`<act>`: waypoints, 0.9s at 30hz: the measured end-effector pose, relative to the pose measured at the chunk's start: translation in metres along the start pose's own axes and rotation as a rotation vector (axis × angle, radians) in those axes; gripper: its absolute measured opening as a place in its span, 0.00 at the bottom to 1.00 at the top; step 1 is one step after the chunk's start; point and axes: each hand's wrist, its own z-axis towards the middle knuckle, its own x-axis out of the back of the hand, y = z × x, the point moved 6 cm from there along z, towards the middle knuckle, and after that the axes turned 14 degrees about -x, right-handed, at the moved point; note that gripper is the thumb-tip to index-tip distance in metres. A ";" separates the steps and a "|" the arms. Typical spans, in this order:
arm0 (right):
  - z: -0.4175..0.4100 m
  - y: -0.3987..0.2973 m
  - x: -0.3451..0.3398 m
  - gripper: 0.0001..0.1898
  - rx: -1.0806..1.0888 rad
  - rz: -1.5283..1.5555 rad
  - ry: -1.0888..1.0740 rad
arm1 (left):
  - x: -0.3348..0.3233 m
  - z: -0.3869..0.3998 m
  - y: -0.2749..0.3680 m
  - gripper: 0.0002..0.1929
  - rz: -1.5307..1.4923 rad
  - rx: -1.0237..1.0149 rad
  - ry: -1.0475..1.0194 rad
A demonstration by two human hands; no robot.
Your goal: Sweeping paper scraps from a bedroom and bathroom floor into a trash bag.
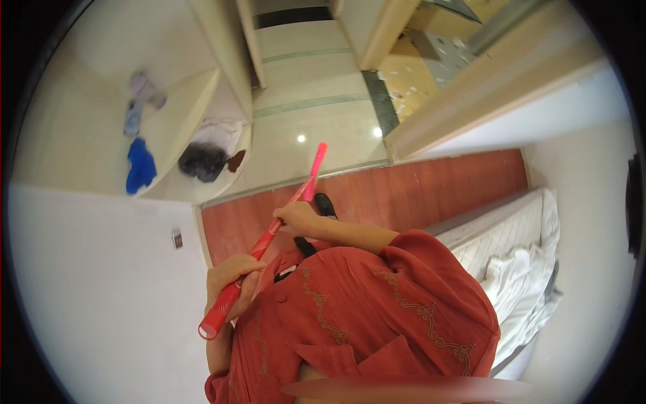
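Note:
A long red handle [258, 248], printed with a pale pattern, slants across in front of my red shirt. My left hand [234, 283] is wrapped around its thick near end, just short of the rounded cap. Farther along, my right hand [301, 218] grips the same handle. At the far end is a narrow pink bar-shaped head [317, 169], seen almost edge-on over the line between wood and tile. It looks like a broom or a squeegee; I cannot tell which. One black shoe [325, 204] shows beside the handle.
Corner shelves [194, 108] at left hold a bottle [133, 118], a blue cloth [140, 166] and a black plastic bag [203, 161]. A quilted mattress [520, 222] lies at right. Past a door frame [484, 96], scraps litter a yellowish floor [411, 83]. Reddish wood flooring [429, 184] meets pale tiles [313, 78].

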 end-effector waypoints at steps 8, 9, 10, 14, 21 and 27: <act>-0.054 0.128 0.079 0.10 -0.388 0.046 0.317 | -0.076 0.106 -0.019 0.08 -0.182 -0.014 -0.396; -0.057 0.139 0.089 0.10 -0.411 0.072 0.357 | -0.086 0.121 -0.021 0.08 -0.197 -0.029 -0.420; -0.058 0.150 0.098 0.10 -0.432 0.097 0.394 | -0.097 0.137 -0.022 0.09 -0.211 -0.040 -0.441; -0.056 0.179 0.137 0.10 -0.487 0.108 0.392 | -0.140 0.191 -0.021 0.09 -0.176 -0.039 -0.525; -0.021 0.225 0.180 0.13 -0.497 0.173 0.391 | -0.190 0.273 -0.022 0.11 -0.153 -0.227 -0.623; 0.016 0.257 0.212 0.15 -0.557 0.192 0.419 | -0.197 0.324 -0.051 0.10 -0.171 -0.287 -0.681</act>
